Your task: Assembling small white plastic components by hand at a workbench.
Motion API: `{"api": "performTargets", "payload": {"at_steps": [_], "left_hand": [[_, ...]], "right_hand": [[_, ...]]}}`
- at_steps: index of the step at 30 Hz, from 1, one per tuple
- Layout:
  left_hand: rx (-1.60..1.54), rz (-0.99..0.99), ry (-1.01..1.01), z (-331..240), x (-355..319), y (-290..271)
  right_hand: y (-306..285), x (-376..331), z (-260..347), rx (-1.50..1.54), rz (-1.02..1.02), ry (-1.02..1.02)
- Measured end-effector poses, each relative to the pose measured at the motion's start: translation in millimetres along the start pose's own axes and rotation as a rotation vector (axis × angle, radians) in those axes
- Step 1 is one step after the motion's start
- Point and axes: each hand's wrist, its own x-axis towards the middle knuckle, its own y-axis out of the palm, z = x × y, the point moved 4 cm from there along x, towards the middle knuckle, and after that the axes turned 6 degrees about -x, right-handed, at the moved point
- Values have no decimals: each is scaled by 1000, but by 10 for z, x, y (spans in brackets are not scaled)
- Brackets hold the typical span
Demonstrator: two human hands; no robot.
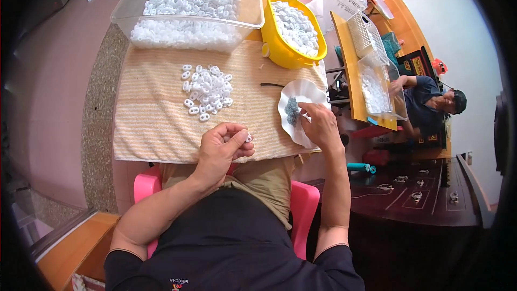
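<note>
My left hand point(225, 145) is closed above the near edge of the towel-covered table, pinching a small white plastic two-holed piece point(248, 137). My right hand point(319, 123) reaches into a white scalloped dish point(305, 91) at the table's right side. Its fingertips are at a small heap of tiny grey parts point(292, 111); whether they pinch one is too small to make out. Farther off, left of the dish, lies a loose pile of white two-holed pieces point(209, 89) on the striped towel point(151, 102).
A clear plastic bin point(186, 19) of white pieces stands at the back. Beside it is a yellow tub point(284, 48), also full of pieces. A thin black strip point(272, 84) lies near the dish. At right, another person point(431, 97) works at a separate table.
</note>
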Motion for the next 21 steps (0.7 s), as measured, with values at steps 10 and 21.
{"api": "performTargets", "payload": {"at_steps": [10,21], "left_hand": [[-7,12,-10,9,2,11],[-5,9,-29,18,-9,21]], "right_hand": [[56,32,-61,13,90,57],[22,-64,-26,34,134,161]]}}
